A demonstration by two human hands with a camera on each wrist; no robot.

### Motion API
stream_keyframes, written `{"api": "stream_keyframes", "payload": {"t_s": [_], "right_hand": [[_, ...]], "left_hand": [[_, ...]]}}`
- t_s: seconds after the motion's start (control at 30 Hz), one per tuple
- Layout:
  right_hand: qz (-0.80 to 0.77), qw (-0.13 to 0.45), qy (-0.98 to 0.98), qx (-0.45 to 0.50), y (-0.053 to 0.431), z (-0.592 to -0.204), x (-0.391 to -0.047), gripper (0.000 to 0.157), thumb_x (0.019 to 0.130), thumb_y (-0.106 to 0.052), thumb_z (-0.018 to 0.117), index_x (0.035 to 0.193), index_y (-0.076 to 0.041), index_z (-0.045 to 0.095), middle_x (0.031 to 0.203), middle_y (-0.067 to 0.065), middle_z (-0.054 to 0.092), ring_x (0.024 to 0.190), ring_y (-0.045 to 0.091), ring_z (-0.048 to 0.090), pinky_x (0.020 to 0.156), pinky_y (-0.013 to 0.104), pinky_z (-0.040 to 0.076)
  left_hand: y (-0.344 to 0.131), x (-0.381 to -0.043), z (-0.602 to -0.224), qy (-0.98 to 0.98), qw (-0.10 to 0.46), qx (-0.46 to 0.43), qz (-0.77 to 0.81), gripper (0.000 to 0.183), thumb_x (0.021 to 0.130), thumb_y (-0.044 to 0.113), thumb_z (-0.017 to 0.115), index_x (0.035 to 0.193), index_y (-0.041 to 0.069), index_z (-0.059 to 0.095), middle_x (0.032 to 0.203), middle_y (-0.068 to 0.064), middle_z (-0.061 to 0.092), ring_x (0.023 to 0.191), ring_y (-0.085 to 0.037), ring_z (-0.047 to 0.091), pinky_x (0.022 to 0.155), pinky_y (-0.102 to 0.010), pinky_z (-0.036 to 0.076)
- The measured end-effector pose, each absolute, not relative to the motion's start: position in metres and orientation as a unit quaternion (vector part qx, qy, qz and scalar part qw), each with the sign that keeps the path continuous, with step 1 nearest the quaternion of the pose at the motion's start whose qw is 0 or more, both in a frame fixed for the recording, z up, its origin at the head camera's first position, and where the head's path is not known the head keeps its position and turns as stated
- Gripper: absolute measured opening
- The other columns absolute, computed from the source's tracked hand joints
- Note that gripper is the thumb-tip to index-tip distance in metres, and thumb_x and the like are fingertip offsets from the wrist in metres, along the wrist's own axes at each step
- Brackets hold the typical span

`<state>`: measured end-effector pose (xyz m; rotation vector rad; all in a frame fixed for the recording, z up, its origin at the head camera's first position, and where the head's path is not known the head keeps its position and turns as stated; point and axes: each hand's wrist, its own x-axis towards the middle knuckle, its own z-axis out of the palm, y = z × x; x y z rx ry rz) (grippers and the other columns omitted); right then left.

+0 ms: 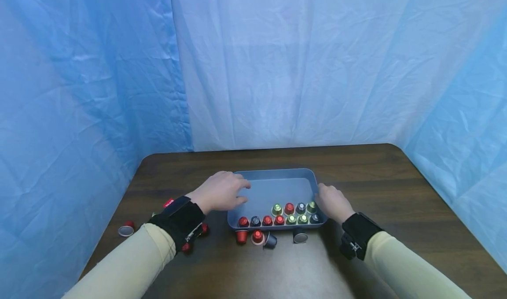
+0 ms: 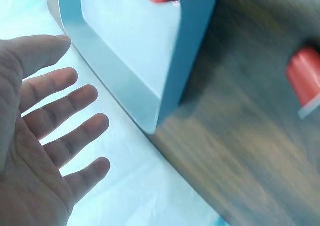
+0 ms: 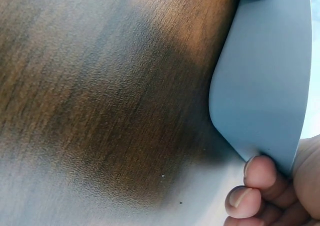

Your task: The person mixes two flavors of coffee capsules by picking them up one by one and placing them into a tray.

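Observation:
A blue-grey rectangular tray (image 1: 281, 186) sits on the wooden table. Coffee capsules in red, green and dark blue stand in it, with a full-looking row along the near wall, including a red capsule (image 1: 243, 222), and a shorter row behind at the right. My left hand (image 1: 222, 191) hovers at the tray's left side; in the left wrist view its fingers (image 2: 75, 136) are spread and hold nothing. At the tray's right end my right hand (image 1: 334, 203) grips the wall, and the right wrist view shows curled fingertips (image 3: 260, 173) against the tray's outside (image 3: 265, 85).
Before the tray lie a red capsule (image 1: 241, 237), another red one (image 1: 257, 237), a dark blue one (image 1: 271, 241) and a black one (image 1: 299, 236). More red capsules lie left, one (image 1: 126, 229) near the table's edge, others partly behind my left forearm. Blue sheeting (image 1: 277, 70) surrounds the table.

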<state>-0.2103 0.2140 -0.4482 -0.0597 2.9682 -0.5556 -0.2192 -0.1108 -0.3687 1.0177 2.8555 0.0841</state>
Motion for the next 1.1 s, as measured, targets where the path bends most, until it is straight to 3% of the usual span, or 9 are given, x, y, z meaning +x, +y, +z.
{"api": "stream_keyframes", "payload": {"t_s": [0.67, 1.1], "right_hand": [[-0.183, 0.058, 0.981, -0.023, 0.216, -0.448, -0.211, 0.025, 0.102, -0.009, 0.056, 0.115, 0.011, 0.058, 0.086, 0.015, 0.063, 0.07, 0.021, 0.061, 0.06, 0.035, 0.053], [-0.184, 0.058, 0.981, -0.021, 0.215, -0.448, -0.21, 0.024, 0.101, -0.009, 0.055, 0.114, 0.011, 0.058, 0.084, 0.014, 0.062, 0.069, 0.021, 0.06, 0.059, 0.034, 0.052]], "left_hand": [[-0.197, -0.222, -0.358, 0.967, 0.054, 0.246, 0.028, 0.046, 0.094, 0.031, 0.074, 0.135, 0.011, 0.065, 0.133, -0.012, 0.064, 0.123, -0.034, 0.061, 0.097, -0.055, 0.052], [-0.249, -0.23, -0.354, 0.975, 0.116, 0.186, 0.016, 0.052, 0.096, 0.033, 0.07, 0.14, 0.007, 0.061, 0.141, -0.022, 0.058, 0.129, -0.043, 0.055, 0.097, -0.065, 0.047]]}}
